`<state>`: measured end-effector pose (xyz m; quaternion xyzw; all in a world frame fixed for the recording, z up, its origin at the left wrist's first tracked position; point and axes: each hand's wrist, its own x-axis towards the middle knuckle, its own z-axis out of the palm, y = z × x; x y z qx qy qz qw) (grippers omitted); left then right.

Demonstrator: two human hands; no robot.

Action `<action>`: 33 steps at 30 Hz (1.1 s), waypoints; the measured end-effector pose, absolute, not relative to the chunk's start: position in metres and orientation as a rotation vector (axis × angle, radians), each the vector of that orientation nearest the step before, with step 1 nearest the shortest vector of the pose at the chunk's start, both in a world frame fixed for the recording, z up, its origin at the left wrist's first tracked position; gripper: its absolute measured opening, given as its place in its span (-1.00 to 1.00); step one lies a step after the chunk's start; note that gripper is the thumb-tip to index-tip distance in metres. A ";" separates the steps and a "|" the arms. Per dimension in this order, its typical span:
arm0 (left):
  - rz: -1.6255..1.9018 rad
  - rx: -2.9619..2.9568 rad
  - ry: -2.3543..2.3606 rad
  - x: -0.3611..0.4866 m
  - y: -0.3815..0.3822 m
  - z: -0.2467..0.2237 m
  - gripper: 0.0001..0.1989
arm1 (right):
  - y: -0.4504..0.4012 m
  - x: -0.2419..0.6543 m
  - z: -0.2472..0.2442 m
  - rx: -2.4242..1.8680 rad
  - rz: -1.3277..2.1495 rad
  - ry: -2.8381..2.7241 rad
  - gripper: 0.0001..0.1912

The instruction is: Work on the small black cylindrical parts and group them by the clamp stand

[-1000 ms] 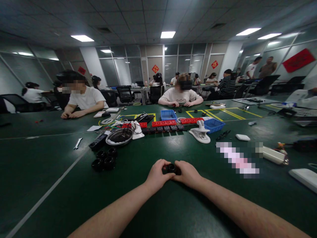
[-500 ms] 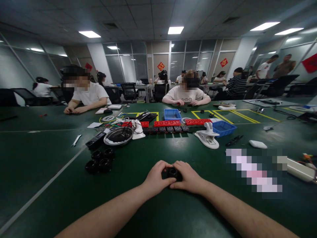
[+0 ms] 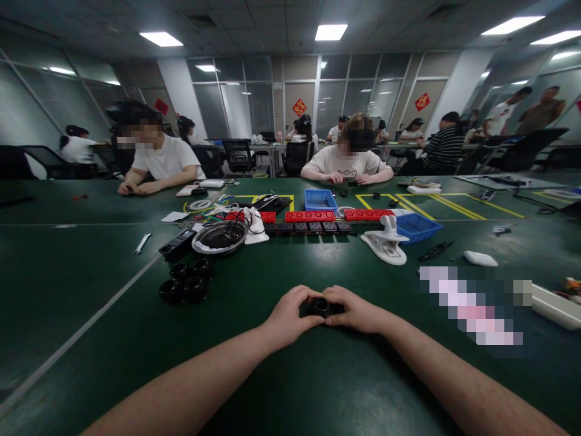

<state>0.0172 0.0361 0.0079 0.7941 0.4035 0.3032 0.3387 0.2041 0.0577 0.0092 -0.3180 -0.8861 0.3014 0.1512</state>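
Left grip point(image 3: 290, 316) and right grip point(image 3: 356, 312) meet around a black ring point(image 3: 322, 307)

In the head view, both grips are bare hands, curved toward each other over the green surface point(image 3: 290, 375), well in from its far edge. The left grip is partly closed, its fingertips and thumb tip at the left side of the black ring, with a gap between the palm and the ring. The right grip is bent in the same way at the right side, thumb nearest the viewer. The ring's round opening shows between them; whether it touches the surface, I cannot tell.

Toward the surface's left edge stand four black rings point(image 3: 186, 281), grouped close together, with a wrench point(image 3: 143, 244) beyond them to the left. Nearer the far edge lies a round pan point(image 3: 204, 249) with dark cables in it. To its right run red strips point(image 3: 310, 216) in a row, with a blue tray point(image 3: 321, 209) just behind. A white clamp point(image 3: 387, 245) stands beside a blue bin point(image 3: 422, 235). A person in a pale shirt point(image 3: 347, 163) sits at the far edge.
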 end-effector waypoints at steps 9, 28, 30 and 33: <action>0.807 1.974 1.217 0.021 0.037 0.000 -0.71 | 0.045 0.184 -0.006 -1.404 0.329 -2.425 -0.64; 0.699 2.064 0.989 0.013 0.040 0.008 -0.66 | 0.052 0.202 0.017 -0.953 0.875 -2.540 -0.70; 0.710 2.059 0.987 0.013 0.040 0.008 -0.66 | 0.053 0.202 0.016 -0.934 0.890 -2.545 -0.71; 0.715 2.055 0.993 0.013 0.040 0.007 -0.67 | 0.053 0.203 0.015 -0.924 0.891 -2.546 -0.72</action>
